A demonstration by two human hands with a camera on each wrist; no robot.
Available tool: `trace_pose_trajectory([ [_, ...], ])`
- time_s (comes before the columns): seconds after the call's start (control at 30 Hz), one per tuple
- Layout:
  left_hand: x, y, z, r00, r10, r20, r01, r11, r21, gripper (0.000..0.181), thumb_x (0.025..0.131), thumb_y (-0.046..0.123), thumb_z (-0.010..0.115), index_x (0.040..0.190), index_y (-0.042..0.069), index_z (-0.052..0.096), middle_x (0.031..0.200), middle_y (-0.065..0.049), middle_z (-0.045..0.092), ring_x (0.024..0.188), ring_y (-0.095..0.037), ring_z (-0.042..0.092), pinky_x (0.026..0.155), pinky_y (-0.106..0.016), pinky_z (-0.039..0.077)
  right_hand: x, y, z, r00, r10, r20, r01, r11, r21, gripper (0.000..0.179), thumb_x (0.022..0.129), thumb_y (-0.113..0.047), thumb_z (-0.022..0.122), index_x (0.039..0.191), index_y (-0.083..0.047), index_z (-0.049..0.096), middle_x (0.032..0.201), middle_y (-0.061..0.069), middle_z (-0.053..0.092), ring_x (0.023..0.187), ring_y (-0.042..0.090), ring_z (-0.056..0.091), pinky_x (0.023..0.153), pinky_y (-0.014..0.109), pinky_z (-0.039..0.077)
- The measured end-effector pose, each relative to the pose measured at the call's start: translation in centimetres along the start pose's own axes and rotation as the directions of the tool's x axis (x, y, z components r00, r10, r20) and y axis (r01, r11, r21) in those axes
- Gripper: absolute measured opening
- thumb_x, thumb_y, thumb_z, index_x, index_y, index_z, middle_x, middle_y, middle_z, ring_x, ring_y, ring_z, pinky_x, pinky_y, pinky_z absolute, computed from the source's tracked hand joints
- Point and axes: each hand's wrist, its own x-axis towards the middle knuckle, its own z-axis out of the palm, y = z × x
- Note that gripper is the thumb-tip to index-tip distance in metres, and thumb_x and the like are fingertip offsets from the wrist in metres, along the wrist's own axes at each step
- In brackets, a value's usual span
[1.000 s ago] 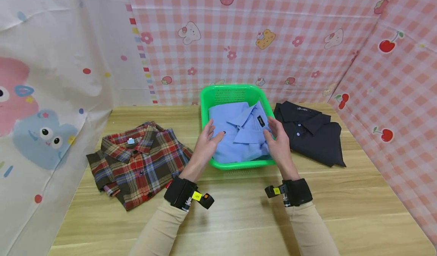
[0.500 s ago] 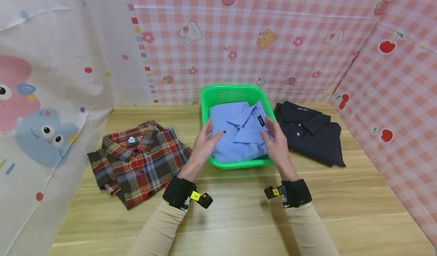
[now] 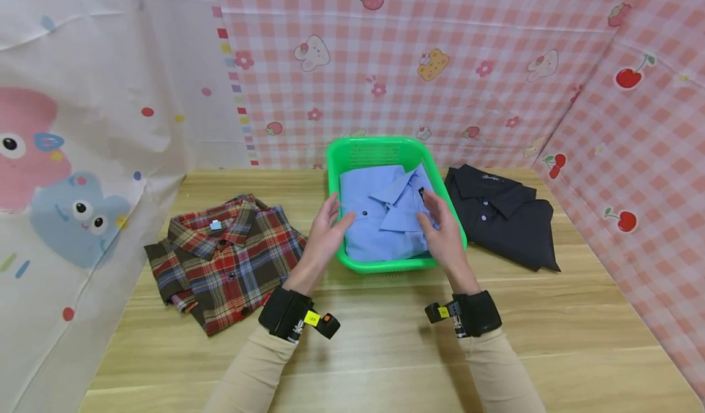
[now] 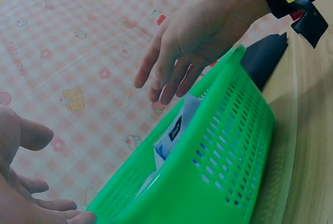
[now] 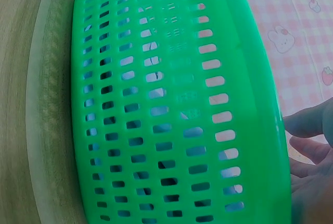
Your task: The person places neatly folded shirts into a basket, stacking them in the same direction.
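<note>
A folded light blue shirt (image 3: 374,235) with its collar up lies inside a green plastic basket (image 3: 399,265). My left hand (image 3: 326,234) hovers over the basket's left rim, its fingers loosely extended and holding nothing. Over the right side is my right hand (image 3: 445,237), fingers relaxed, partly covering the shirt's collar label. In the left wrist view the right hand (image 4: 195,41) hangs above the basket rim (image 4: 171,166), apart from the shirt. The right wrist view is mostly filled by the basket's slotted wall (image 5: 156,109).
To the left, a folded plaid shirt (image 3: 231,266) lies on the wooden table (image 3: 380,352). A folded black shirt (image 3: 503,223) lies right of the basket. Patterned cloth (image 3: 385,46) hangs behind the table and along both sides.
Both hands stay over the basket almost unmoved; the right hand has shifted slightly and now covers more of the collar label. The whole view has drifted slightly. The shirts and basket keep their places.
</note>
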Motion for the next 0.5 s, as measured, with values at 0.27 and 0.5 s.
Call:
trace_pose_trajectory([
  [0.27,-0.3,-0.1,-0.9,0.999,-0.012,-0.04,0.013,1.0,0.015,0.08,0.103,0.036,0.059,0.167,0.016,0.016,0.17,-0.011,0.022,0.156,-0.029,0.024,0.126,-0.047,0.023,-0.2,-0.2,0.7,1.0,-0.008,0.016,0.008,1.0,-0.008,0.05,0.106,-0.002,0.053,0.154,0.001,0.041,0.157,0.02,0.045,0.146,0.035,0.043,0.122,0.047,0.034],
  [0.5,-0.7,-0.3,-1.9,0.998,-0.003,-0.068,0.003,1.0,0.004,0.08,0.103,0.034,0.06,0.166,0.013,0.016,0.17,-0.013,0.022,0.156,-0.029,0.024,0.126,-0.045,0.024,-0.4,-0.4,1.6,0.998,0.006,0.063,-0.005,1.0,-0.013,0.052,0.107,-0.006,0.052,0.157,-0.001,0.038,0.158,0.021,0.042,0.147,0.036,0.04,0.122,0.046,0.033],
])
